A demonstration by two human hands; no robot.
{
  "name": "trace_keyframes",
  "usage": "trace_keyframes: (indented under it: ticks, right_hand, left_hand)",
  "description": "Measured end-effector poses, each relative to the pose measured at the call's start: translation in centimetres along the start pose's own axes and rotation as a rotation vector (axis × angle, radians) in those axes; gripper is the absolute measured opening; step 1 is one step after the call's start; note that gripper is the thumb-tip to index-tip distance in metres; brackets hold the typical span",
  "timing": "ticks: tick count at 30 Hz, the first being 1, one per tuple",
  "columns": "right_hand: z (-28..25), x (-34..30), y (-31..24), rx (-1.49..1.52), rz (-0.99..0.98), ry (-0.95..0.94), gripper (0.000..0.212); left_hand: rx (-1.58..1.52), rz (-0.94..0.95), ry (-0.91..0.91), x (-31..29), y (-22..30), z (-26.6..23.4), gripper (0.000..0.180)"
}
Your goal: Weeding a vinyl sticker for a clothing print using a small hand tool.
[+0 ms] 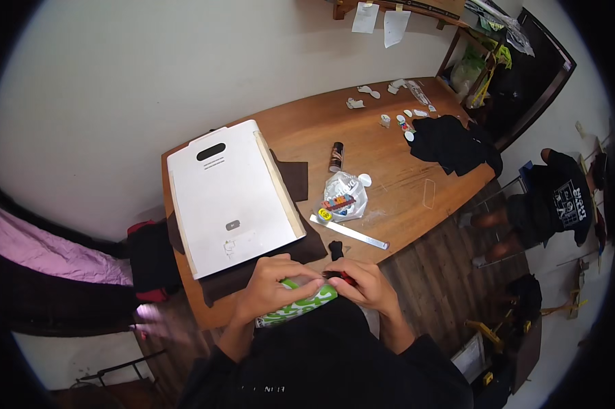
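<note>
Close to my body, my left hand [277, 283] is closed on a green-and-white patterned packet [297, 308], its fingers pinching the upper edge. Beside it, my right hand [365, 286] wraps round a small red-and-black object [343, 277], perhaps a hand tool; the fingers cover most of it. The fingertips of both hands nearly meet at the packet's right corner. Just beyond the right hand, a small black item [336, 249] lies at the table's front edge. A metal ruler [351, 232] rests a little farther off.
A large white panel [229, 198] lies on brown cloth [294, 180] at the table's left. Mid-table are a dark can [336, 157], a clear plastic bag [351, 191] and a yellow tape measure [325, 215]. Black cloth [450, 144] covers the far right. Another person [552, 198] is on the right.
</note>
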State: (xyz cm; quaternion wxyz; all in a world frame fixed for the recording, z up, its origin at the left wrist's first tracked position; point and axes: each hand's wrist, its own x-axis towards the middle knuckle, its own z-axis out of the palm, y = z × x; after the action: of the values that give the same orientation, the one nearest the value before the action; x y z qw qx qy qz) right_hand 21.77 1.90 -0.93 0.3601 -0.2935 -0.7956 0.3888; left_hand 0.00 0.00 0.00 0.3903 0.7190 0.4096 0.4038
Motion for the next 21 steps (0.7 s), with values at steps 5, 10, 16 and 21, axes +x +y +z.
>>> trace_keyframes:
  ticks: [5, 10, 16, 21]
  right_hand:
    - [1.5, 1.0, -0.4, -0.033, -0.044, -0.005, 0.022]
    - [1.9, 1.5, -0.7, -0.028, -0.048, -0.015, 0.020]
    - [2.1, 2.0, -2.0, -0.046, -0.046, -0.045, 0.016]
    - [1.3, 0.3, -0.3, -0.044, -0.061, -0.054, 0.016]
  left_hand:
    - [0.026, 0.031, -0.011, -0.4, 0.1, -1.6, 0.012]
    - [0.024, 0.025, -0.013, -0.5, 0.3, -2.3, 0.012]
    - [0.047, 0.021, -0.040, -0.9, 1.1, -3.4, 0.012]
    - [0.025, 0.004, -0.034, -1.1, 0.6, -1.3, 0.012]
